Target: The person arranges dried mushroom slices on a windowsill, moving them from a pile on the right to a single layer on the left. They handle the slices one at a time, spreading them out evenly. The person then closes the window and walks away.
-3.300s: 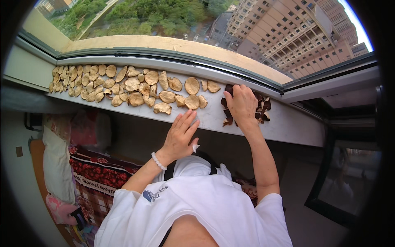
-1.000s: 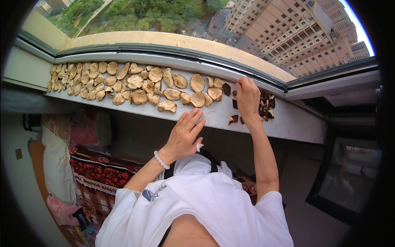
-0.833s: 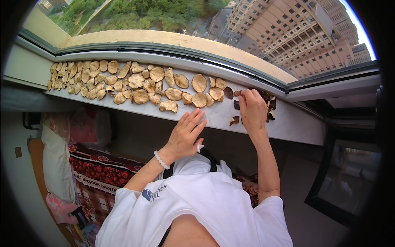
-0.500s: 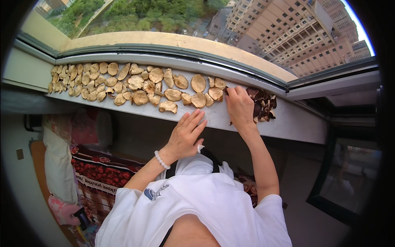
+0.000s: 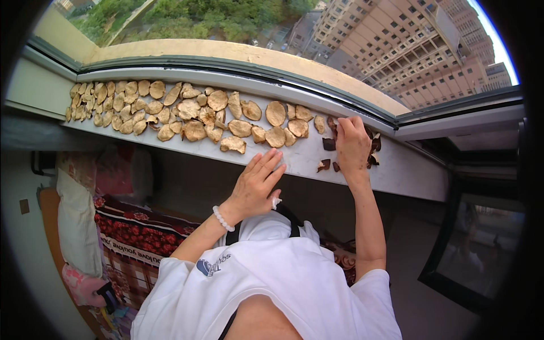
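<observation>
Right hand (image 5: 352, 150): positioned above the right-hand section of the marble-patterned windowsill (image 5: 402, 173), over a group of dark brown dried pieces (image 5: 329, 144). The fingers are bent and drawn toward one another, fingertips directed at the pieces nearest the window frame (image 5: 238, 79). The hand covers the contact area; whether a piece is clamped between the fingertips cannot be told

Left hand (image 5: 256, 178): laid palm down at the front edge of the windowsill. The fingers are extended and lie close together, the thumb stands apart, and no object is gripped. A small white wrap (image 5: 276, 202) is located at the thumb; a white bead bracelet (image 5: 222, 218) encircles the wrist

Pale tan dried slices (image 5: 275, 113): spread in rough rows from the left end of the windowsill to the middle, smaller and denser at the left, larger toward the right, some overlapping. A single tan slice (image 5: 319, 124) lies between these rows and the right hand. Dark brown pieces are visible on both sides of the right hand, several showing pale edges
</observation>
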Motion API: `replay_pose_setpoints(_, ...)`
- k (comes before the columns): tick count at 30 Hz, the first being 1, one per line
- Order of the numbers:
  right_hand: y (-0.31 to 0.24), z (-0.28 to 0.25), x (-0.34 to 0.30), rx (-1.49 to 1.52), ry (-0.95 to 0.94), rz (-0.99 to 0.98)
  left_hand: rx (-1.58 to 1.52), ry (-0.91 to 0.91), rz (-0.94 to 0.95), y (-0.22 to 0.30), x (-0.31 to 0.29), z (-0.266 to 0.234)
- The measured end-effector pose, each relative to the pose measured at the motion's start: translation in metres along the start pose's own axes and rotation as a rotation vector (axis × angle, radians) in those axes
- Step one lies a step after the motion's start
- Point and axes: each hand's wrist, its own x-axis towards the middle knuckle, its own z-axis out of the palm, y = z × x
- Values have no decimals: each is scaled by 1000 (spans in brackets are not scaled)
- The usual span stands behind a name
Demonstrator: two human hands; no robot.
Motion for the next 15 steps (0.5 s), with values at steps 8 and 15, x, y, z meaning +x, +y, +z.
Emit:
replay_pose_setpoints(8,-7,0,-27,-150,-195,-77,13,-3,18,-1,0,1)
replay_pose_setpoints(15,-7,4,-29,29,-20,-123,-14,2,16,-1,-3,-2)
